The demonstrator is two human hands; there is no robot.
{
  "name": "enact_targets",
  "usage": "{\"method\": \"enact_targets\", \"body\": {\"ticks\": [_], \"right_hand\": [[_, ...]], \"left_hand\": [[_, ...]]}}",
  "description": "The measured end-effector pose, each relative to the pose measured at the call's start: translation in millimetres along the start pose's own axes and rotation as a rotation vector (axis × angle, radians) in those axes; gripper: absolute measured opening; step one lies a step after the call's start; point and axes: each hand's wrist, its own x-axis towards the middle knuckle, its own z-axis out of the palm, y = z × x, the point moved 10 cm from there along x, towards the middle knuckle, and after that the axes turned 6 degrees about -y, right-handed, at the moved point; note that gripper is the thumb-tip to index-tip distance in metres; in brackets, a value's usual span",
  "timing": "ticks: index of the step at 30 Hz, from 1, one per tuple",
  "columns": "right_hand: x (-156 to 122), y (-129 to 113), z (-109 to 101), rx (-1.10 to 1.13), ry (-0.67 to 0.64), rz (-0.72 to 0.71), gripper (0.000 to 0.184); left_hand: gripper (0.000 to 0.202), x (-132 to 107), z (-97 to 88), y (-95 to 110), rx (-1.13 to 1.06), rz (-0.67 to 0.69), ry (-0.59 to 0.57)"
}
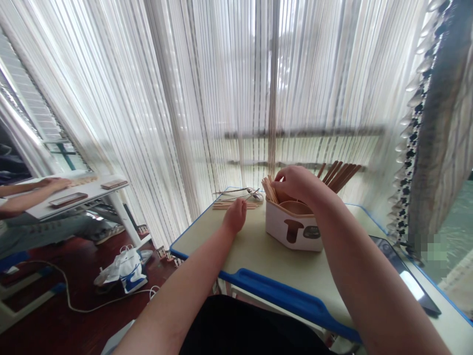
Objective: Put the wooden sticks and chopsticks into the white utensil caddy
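My left hand (pixel 235 217) is closed just above the table, in front of a row of thin wooden sticks (pixel 219 204). Whatever it grips is hidden by the fingers. Over the rim of a white box (pixel 275 228) with a brown mushroom shape on its side reaches my right hand (pixel 297 181). Its bent fingertips press together at a bundle of thin pale sticks (pixel 269 191) standing in the box's left corner. Whether a stick is between them cannot be made out. Wider brown sticks (pixel 340 176) stand at the box's far right, partly behind my right arm.
The table (pixel 254 251) has a raised blue edge (pixel 273 291). A dark tablet (pixel 402 271) lies at its right side. Behind the sticks is a small clear-looking item (pixel 254 196). To the left, another person's hands (pixel 55 183) rest at a white table (pixel 86 197). Curtains (pixel 221 88) hang close behind.
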Motion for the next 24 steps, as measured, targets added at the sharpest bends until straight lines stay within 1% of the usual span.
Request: {"method": "enact_targets", "body": {"ticks": [2, 5, 10, 15, 19, 21, 24], "right_hand": [[0, 0, 1, -0.006, -0.002, -0.002, 0.026], [-1, -3, 1, -0.008, 0.005, -0.023, 0.029], [-7, -16, 0, 0.031, 0.009, -0.094, 0.029], [-11, -37, 17, 0.087, -0.098, -0.205, 0.027], [-10, -49, 29, 0.033, -0.125, -0.236, 0.027], [-10, -55, 32, 0.018, -0.140, -0.252, 0.024], [-11, -61, 31, 0.021, -0.139, -0.272, 0.021]], "left_hand": [[0.020, -3, -5.7, 2, -0.021, 0.001, 0.029], [0.019, -6, -12.2, 7, -0.046, 0.043, 0.067], [0.017, -8, -16.5, 16, -0.060, 0.121, 0.099], [0.017, -9, -19.7, 24, -0.079, 0.177, 0.113], [0.016, -11, -22.9, 29, -0.108, 0.215, 0.117], [0.017, -11, -23.6, 31, -0.111, 0.231, 0.112], [0.020, -11, -23.0, 32, -0.093, 0.221, 0.099]]}}
